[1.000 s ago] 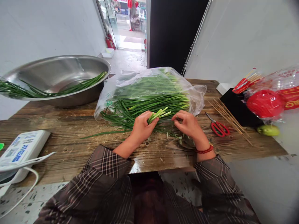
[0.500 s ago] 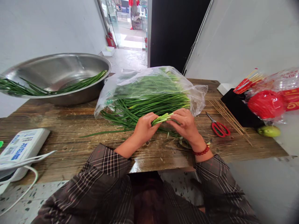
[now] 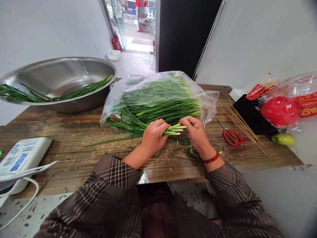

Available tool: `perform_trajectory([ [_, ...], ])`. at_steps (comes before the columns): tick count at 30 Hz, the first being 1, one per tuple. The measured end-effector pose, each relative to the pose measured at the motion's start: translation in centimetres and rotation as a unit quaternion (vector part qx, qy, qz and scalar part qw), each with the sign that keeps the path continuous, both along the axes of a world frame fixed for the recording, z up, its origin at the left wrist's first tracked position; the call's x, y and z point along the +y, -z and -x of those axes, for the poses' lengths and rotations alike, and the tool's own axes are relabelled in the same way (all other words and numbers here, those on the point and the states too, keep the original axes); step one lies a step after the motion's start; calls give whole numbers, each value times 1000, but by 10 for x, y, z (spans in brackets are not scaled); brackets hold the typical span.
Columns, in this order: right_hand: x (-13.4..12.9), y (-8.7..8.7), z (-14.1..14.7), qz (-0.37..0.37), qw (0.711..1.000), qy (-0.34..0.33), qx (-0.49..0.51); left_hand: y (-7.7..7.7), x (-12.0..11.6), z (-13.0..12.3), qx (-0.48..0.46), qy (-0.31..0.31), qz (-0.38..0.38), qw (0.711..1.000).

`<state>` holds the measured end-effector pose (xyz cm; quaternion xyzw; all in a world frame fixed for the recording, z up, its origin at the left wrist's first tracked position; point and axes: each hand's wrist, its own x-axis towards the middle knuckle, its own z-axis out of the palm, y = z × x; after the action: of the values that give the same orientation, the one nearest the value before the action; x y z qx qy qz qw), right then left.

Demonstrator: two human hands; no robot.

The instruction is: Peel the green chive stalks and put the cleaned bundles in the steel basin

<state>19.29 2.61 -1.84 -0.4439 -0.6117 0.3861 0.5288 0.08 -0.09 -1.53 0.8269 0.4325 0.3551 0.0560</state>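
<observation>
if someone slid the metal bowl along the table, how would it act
The bowl would likely keep its shape, since its wall looks like rigid metal. It may feel light for its size, holding only some chives.

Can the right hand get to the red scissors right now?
Probably yes: the scissors lie on the bare wood just right of the right hand, and nothing seems to cover them.
</observation>
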Motion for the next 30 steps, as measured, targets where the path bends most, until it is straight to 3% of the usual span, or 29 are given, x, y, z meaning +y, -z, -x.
perform_trajectory([
  [2,1,0,-5,1,998,47,38,1,3,0,-36,-15,12,999],
  [4,1,-3,-10,-25,998,52,-2,1,5,0,-71,-29,25,997],
  [6,-1,-7,-13,-69,992,-1,-110,-1,7,0,-104,-34,30,994],
  [9,-4,-12,-14,-144,944,-144,-261,-5,7,0,-154,-40,25,987],
  [12,-4,-13,-13,-179,913,-216,-297,-7,8,1,-170,-39,31,984],
  [14,-3,-11,-13,-187,922,-184,-285,-8,9,2,-166,-30,37,985],
  [18,7,-5,-25,-205,939,-10,-276,-7,10,1,-170,-15,38,985],
  [23,25,4,-52,-204,917,170,-297,-8,10,1,-171,-8,44,984],
  [30,37,13,-62,-216,881,186,-378,-7,9,0,-175,2,39,984],
])
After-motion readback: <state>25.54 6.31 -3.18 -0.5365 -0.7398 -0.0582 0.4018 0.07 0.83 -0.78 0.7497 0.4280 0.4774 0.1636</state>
